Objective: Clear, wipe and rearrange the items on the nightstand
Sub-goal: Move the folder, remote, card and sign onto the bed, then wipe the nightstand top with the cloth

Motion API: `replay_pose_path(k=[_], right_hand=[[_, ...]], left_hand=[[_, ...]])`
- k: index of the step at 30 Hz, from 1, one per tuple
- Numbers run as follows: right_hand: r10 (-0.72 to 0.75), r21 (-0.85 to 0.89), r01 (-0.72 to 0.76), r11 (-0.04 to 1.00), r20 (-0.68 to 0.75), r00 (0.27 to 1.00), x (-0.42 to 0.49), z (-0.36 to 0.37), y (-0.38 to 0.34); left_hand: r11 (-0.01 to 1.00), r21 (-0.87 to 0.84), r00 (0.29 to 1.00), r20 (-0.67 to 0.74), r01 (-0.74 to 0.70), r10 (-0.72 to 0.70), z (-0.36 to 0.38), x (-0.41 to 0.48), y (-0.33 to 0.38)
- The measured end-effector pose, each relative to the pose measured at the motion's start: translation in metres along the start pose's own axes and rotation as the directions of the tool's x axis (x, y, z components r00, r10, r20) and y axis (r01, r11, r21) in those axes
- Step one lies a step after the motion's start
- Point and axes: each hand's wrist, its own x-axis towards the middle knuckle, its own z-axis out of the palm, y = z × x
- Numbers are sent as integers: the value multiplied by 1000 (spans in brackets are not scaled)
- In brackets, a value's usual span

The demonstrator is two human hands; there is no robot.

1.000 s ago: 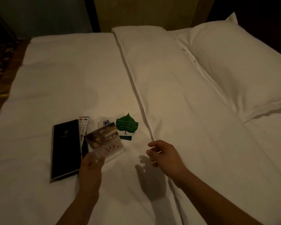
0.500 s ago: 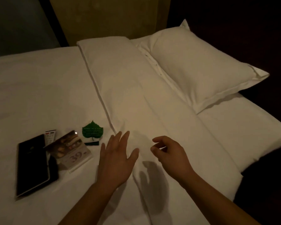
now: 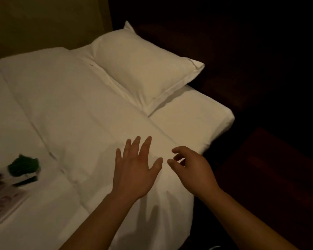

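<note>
My left hand (image 3: 135, 170) hovers palm down over the white bed cover (image 3: 76, 109), fingers spread and straight, holding nothing. My right hand (image 3: 192, 168) is just to its right near the bed's edge, fingers loosely curled and empty. At the far left of the bed lie a green leaf-shaped card (image 3: 23, 166) and a printed promo card (image 3: 2, 193), both blurred and partly cut off by the frame edge. The nightstand itself is lost in the dark on the right.
A white pillow (image 3: 143, 67) lies at the head of the bed against a tan headboard wall (image 3: 43, 22). Right of the mattress corner (image 3: 222, 120) the room is very dark, with a dim reddish-brown surface (image 3: 271, 170) low on the right.
My left hand let go of the promo card, which now lies on the bed. The view swung right, pushing the cards to the left edge and the black folder out of sight.
</note>
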Motion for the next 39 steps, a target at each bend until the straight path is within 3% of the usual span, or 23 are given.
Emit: replay_pose_path(k=[12, 17, 21, 29, 34, 39], right_hand=[[245, -9, -253, 967, -210, 946, -68, -95, 97], [319, -44, -343, 938, -273, 908, -112, -117, 120], [433, 36, -447, 894, -325, 841, -153, -123, 146], [577, 77, -587, 806, -328, 748, -220, -138, 234], [497, -72, -626, 776, -541, 679, -261, -152, 304], [578, -210, -786, 582, -574, 581, -296, -165, 374]], left_hand=[[947, -22, 937, 139, -320, 320, 68, 2, 120], [896, -26, 871, 226, -443, 437, 91, -9, 147], [834, -31, 789, 308, -550, 532, 118, -27, 160], [709, 44, 657, 419, -704, 626, 201, -22, 193], [670, 150, 665, 393, -727, 635, 257, 11, 209], [701, 195, 717, 341, -686, 608, 288, 36, 205]])
